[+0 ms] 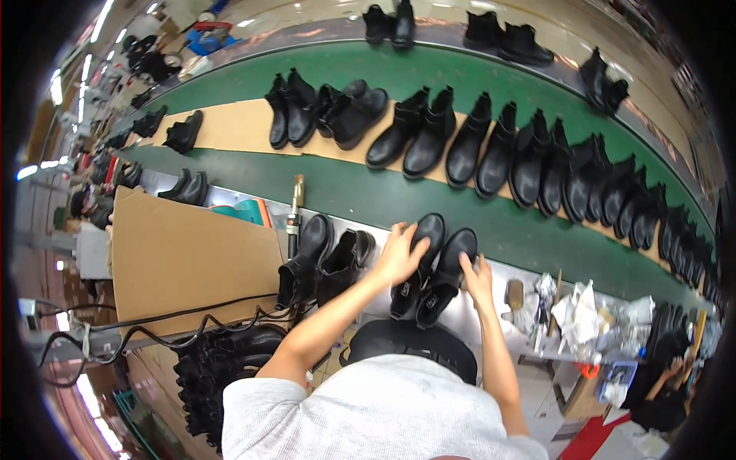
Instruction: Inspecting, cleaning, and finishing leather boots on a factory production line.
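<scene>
A pair of black ankle boots stands on the metal bench edge in front of me, toes pointing away: a left boot (432,228) and a right boot (458,247). My left hand (400,257) is closed on the left boot from its outer side, thumb over the upper and fingers along the side. On the right boot's outer side, my right hand (478,281) grips in the same way, thumb on the upper. Left of my left hand, another black boot (313,241) and a second boot (341,264) sit beside a brush-like tool (295,211).
Beyond the green table surface (345,180), a long row of black boots (468,146) stands on a cardboard strip (230,126). A cardboard sheet (192,261) and a coiled black cable (203,322) lie to the left. Crumpled wrapping (579,314) sits to the right, near another person (661,387).
</scene>
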A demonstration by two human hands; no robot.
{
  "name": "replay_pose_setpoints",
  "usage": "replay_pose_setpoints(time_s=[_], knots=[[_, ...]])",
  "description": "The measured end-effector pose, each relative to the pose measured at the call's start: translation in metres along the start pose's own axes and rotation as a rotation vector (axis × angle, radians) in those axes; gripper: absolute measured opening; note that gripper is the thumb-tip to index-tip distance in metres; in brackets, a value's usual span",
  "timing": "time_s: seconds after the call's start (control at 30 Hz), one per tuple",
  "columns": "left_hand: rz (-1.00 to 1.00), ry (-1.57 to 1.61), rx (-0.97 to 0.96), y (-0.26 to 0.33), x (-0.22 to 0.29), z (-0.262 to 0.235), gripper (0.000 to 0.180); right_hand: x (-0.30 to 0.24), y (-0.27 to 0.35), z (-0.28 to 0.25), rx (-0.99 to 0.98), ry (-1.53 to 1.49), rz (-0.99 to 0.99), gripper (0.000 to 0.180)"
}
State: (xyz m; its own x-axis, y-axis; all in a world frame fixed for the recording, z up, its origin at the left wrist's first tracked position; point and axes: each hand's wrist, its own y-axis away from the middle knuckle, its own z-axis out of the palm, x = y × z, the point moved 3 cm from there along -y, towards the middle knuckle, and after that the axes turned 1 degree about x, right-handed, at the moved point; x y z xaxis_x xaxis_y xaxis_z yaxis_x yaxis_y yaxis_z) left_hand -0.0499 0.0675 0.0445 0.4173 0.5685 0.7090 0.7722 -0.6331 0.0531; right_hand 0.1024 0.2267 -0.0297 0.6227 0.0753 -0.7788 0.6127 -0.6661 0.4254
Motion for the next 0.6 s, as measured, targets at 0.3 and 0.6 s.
replay_pose_setpoints(time_s=[0.3, 0.6], knots=[[-0.098, -0.452, -0.380, 0.061, 0.037, 0.005, 0.028, -0.005, 0.052, 0.021, -0.367, -0.456, 0.453, 0.081], [-0.045, -0.496, -0.030, -0.065, 0.058, -0.244, 0.023, -0.058, 0.035, -0.019, -0.136, -0.257, 0.007, 0.051]])
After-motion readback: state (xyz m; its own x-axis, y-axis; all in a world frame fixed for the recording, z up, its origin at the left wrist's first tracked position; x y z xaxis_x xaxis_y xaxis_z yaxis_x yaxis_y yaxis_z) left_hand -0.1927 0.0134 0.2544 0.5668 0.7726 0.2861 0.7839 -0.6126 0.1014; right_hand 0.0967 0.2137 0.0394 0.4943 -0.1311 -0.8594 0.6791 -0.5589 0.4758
